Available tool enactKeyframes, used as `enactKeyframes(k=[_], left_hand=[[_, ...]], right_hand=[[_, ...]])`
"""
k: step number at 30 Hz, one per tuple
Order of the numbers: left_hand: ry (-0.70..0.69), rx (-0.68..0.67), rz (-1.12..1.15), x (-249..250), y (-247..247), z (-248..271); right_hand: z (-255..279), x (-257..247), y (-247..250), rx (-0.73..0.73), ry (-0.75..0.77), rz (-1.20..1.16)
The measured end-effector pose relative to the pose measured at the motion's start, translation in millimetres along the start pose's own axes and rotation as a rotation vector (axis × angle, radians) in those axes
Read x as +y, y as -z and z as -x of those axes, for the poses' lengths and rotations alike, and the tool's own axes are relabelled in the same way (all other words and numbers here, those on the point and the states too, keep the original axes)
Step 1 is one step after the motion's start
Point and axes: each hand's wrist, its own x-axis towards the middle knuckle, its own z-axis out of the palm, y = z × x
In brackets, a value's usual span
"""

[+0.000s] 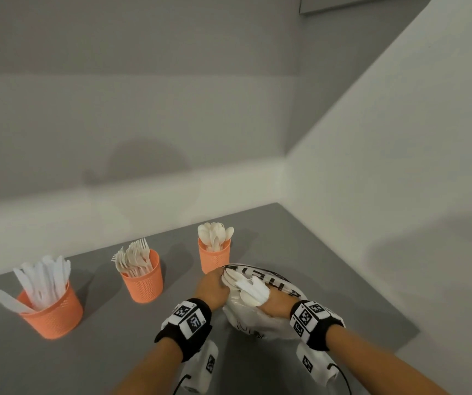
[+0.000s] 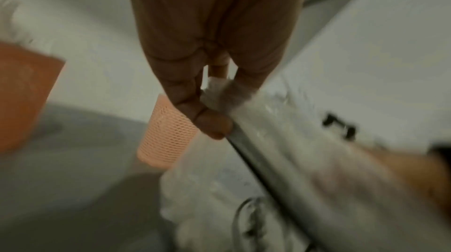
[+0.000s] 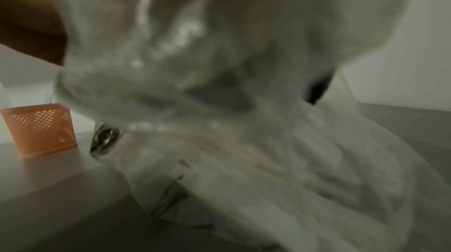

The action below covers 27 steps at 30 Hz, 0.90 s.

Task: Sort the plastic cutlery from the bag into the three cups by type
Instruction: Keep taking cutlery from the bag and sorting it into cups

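Observation:
Three orange mesh cups stand on the grey table: the knife cup (image 1: 50, 315) at left, the fork cup (image 1: 143, 280) in the middle, the spoon cup (image 1: 214, 256) behind my hands. A crumpled clear bag (image 1: 257, 320) with black print lies in front of the spoon cup. My left hand (image 1: 213, 289) pinches the bag's mouth edge between thumb and fingers (image 2: 212, 121). My right hand (image 1: 271, 305) reaches into the mouth and grips a bunch of white spoons (image 1: 247, 290), which hide its fingers. The right wrist view shows mostly blurred bag plastic (image 3: 231, 92).
The table (image 1: 343, 280) ends at white walls behind and to the right. Its right edge runs close beside the bag. One knife (image 1: 12, 302) leans far out of the knife cup. The spoon cup (image 2: 165, 134) stands just past my left fingertips.

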Motion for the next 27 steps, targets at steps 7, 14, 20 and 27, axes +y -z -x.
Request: enactKeyframes(k=[7, 14, 20, 27], left_hand=[[-0.065, -0.062, -0.046, 10, -14, 7], [0.007, -0.001, -0.02, 11, -10, 6], [-0.006, -0.189, 0.195, 13, -1, 14], [0.009, 0.105, 0.592, 7, 26, 34]], right_hand=[[-3, 5, -5, 0.178, -0.066, -0.014], [2, 0, 0, 0.22, -0.061, -0.059], [7, -21, 23, 0.372, -0.035, -0.335], [10, -83, 64, 0.586, 0.076, -0.704]])
